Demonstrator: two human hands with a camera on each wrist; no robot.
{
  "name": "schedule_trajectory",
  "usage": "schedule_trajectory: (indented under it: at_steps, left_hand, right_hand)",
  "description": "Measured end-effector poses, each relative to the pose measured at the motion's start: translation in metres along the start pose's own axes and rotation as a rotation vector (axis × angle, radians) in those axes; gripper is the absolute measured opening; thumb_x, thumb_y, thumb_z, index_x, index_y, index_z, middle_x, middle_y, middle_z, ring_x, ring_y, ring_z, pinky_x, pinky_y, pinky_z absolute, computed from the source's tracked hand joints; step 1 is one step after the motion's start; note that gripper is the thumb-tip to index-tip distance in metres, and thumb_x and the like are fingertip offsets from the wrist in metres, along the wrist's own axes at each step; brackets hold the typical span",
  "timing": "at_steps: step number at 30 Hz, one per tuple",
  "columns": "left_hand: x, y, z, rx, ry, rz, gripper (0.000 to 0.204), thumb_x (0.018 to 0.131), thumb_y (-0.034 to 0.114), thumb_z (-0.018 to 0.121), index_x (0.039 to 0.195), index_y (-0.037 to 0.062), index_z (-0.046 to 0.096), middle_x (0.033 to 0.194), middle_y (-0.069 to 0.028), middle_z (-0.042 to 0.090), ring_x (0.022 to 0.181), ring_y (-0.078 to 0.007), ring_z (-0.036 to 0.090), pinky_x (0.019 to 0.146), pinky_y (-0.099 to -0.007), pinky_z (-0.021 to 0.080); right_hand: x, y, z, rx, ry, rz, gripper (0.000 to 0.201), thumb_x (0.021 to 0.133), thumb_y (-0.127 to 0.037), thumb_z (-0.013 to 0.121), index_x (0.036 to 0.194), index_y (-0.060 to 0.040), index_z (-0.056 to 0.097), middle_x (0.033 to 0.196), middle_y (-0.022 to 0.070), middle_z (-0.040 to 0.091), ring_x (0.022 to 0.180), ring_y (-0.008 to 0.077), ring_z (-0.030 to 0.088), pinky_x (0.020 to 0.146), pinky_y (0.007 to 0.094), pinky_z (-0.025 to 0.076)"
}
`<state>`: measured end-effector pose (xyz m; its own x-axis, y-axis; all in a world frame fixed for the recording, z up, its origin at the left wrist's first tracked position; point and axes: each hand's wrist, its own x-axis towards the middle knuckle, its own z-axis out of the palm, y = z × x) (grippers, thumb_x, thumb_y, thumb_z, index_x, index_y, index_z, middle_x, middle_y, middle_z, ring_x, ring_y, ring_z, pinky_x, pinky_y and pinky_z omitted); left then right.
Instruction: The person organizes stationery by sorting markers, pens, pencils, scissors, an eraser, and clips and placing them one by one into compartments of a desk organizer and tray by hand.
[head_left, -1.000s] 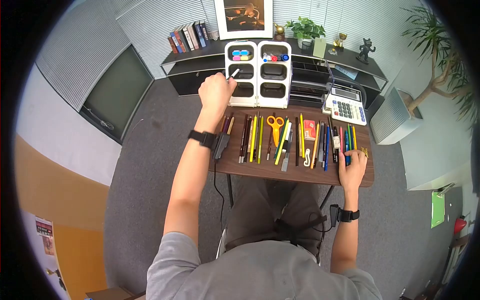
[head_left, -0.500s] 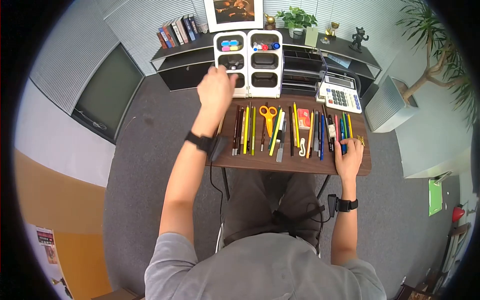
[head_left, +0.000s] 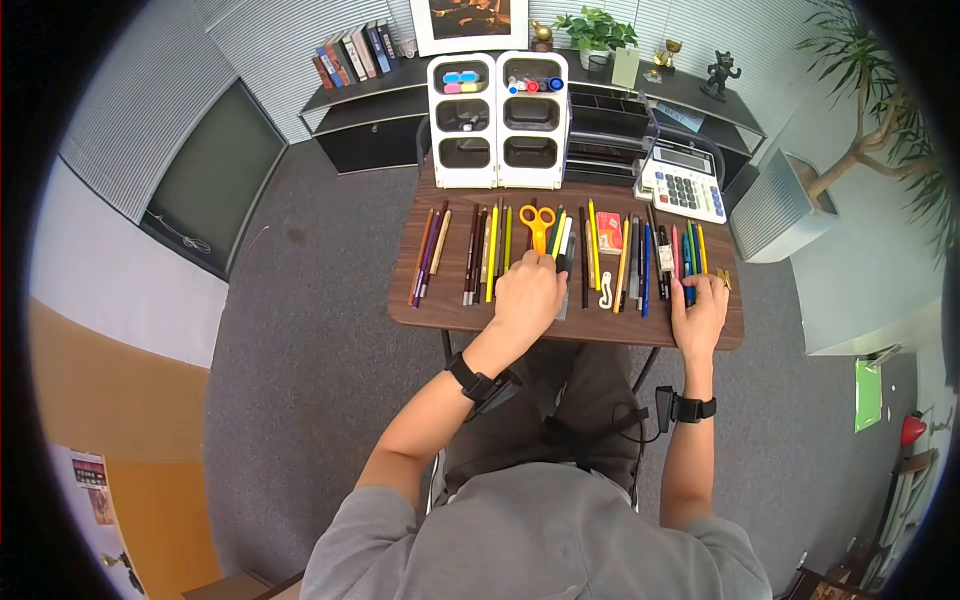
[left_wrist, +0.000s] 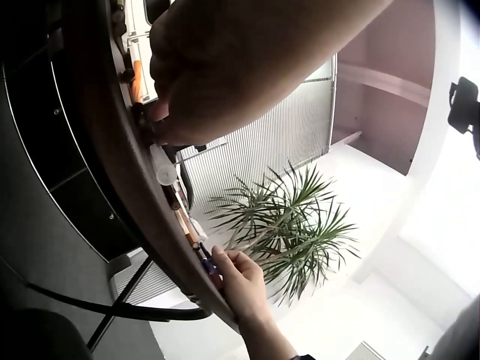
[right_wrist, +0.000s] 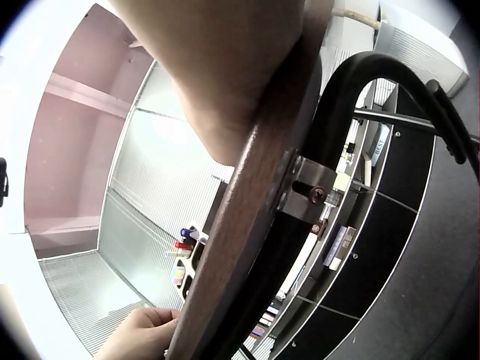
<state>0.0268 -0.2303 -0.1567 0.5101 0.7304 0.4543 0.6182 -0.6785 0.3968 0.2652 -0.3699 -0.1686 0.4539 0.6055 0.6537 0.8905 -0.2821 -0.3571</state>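
In the head view my left hand [head_left: 529, 298] is low over the table beside the orange-handled scissors [head_left: 537, 226]. Its fingertips are hidden beneath it, among markers and a grey-bladed tool [head_left: 563, 304]; I cannot tell whether they hold anything. My right hand [head_left: 699, 316] rests at the table's front right, relaxed fingers beside a row of coloured pens [head_left: 689, 265]. A white two-column organizer [head_left: 463, 181] stands at the back. Its middle left compartment holds a small pale-ended marker [head_left: 467, 125]; highlighters [head_left: 461, 82] and markers [head_left: 533, 86] fill the top compartments.
Rows of pencils [head_left: 493, 255] lie across the wooden table [head_left: 410, 312], with a red-and-white box [head_left: 608, 233] and a white curvy piece [head_left: 605, 291] among them. A calculator [head_left: 686, 192] stands at the back right, next to a black rack [head_left: 605, 130].
My left hand has let go of a white marker, now in the organizer's middle left compartment, and has moved down and right to the table beside the scissors. My right hand stays put.
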Motion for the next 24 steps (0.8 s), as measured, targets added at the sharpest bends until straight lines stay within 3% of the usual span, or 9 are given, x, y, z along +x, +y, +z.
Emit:
schedule_trajectory:
  at_steps: [11, 16, 18, 20, 24]
  left_hand:
    - [0.004, 0.013, 0.000, 0.127, 0.020, -0.028, 0.026, 0.080, 0.022, 0.076, 0.078, -0.0014, 0.065, 0.080, -0.0172, 0.065, 0.071, -0.0338, 0.069, 0.062, -0.0423, 0.058]
    - [0.014, 0.003, -0.051, 0.136, 0.216, -0.108, 0.020, 0.081, 0.024, 0.072, 0.077, 0.0062, 0.064, 0.073, -0.0123, 0.066, 0.068, -0.0330, 0.069, 0.060, -0.0454, 0.055]
    - [0.028, -0.009, -0.085, 0.111, 0.221, -0.216, 0.020, 0.082, 0.023, 0.071, 0.079, 0.0038, 0.065, 0.072, -0.0136, 0.069, 0.068, -0.0339, 0.070, 0.063, -0.0448, 0.056]
    - [0.048, -0.032, -0.107, 0.051, 0.334, -0.187, 0.020, 0.083, 0.022, 0.070, 0.082, 0.0023, 0.066, 0.072, -0.0181, 0.069, 0.068, -0.0380, 0.070, 0.065, -0.0471, 0.057]
    - [0.085, -0.060, -0.130, 0.010, 0.335, -0.270, 0.022, 0.083, 0.021, 0.071, 0.083, -0.0004, 0.067, 0.074, -0.0201, 0.070, 0.074, -0.0406, 0.070, 0.071, -0.0478, 0.056]
  right_hand:
    - [-0.001, 0.001, 0.000, 0.008, 0.000, -0.005, 0.021, 0.088, -0.024, 0.073, 0.093, -0.0055, 0.065, 0.100, 0.0119, 0.059, 0.096, 0.0338, 0.055, 0.085, 0.0440, 0.044]
    - [0.000, -0.001, -0.002, 0.022, 0.001, -0.008, 0.020, 0.088, -0.023, 0.074, 0.093, -0.0058, 0.065, 0.099, 0.0119, 0.059, 0.095, 0.0335, 0.056, 0.084, 0.0441, 0.044]
    - [-0.001, -0.001, -0.001, 0.017, 0.002, -0.010, 0.020, 0.088, -0.023, 0.074, 0.093, -0.0059, 0.065, 0.099, 0.0119, 0.059, 0.094, 0.0334, 0.056, 0.084, 0.0440, 0.044]
    - [-0.001, 0.000, -0.001, 0.014, 0.000, -0.014, 0.020, 0.088, -0.023, 0.074, 0.093, -0.0060, 0.065, 0.099, 0.0118, 0.059, 0.094, 0.0333, 0.056, 0.084, 0.0439, 0.044]
    - [-0.001, 0.000, -0.001, 0.026, 0.005, -0.010, 0.020, 0.088, -0.023, 0.074, 0.092, -0.0059, 0.065, 0.099, 0.0120, 0.060, 0.094, 0.0334, 0.055, 0.083, 0.0436, 0.044]
